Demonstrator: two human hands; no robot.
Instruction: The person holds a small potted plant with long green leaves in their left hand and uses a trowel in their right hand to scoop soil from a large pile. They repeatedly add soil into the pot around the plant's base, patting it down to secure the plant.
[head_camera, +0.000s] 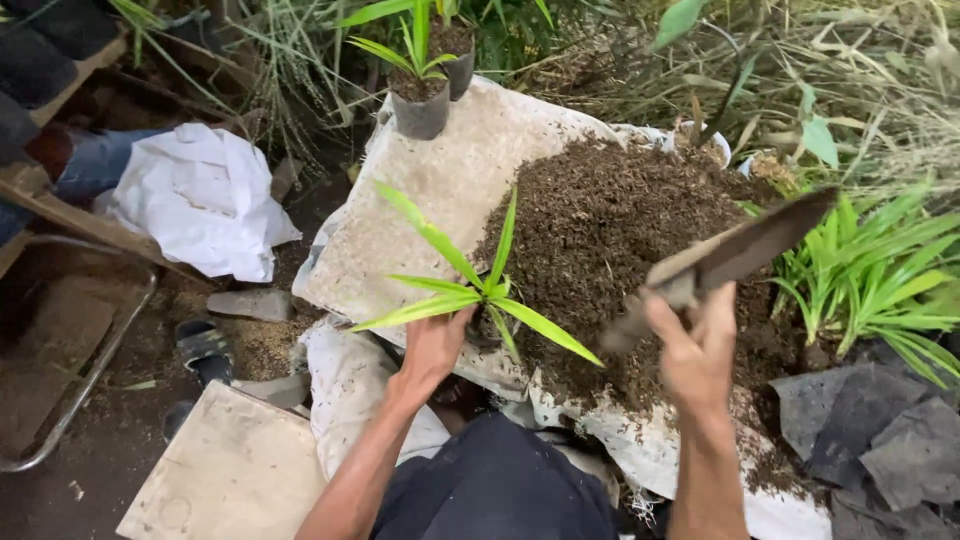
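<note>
My left hand (437, 345) grips the base of a small green seedling (480, 290) with long narrow leaves, held upright at the near edge of a soil heap (610, 230). My right hand (695, 350) holds the handle of a flat, soil-stained trowel-like blade (745, 250), raised above the heap and pointing up to the right. The dark, crumbly soil lies on a pale sack sheet (450, 180). The container under the seedling is hidden by my hand.
Two potted seedlings in dark grow bags (420, 95) stand at the sheet's far edge. More green seedlings (880, 270) sit at the right, dark empty bags (880, 440) below them. A white cloth (200, 200), a sandal (203, 348) and a flat board (230, 470) lie left.
</note>
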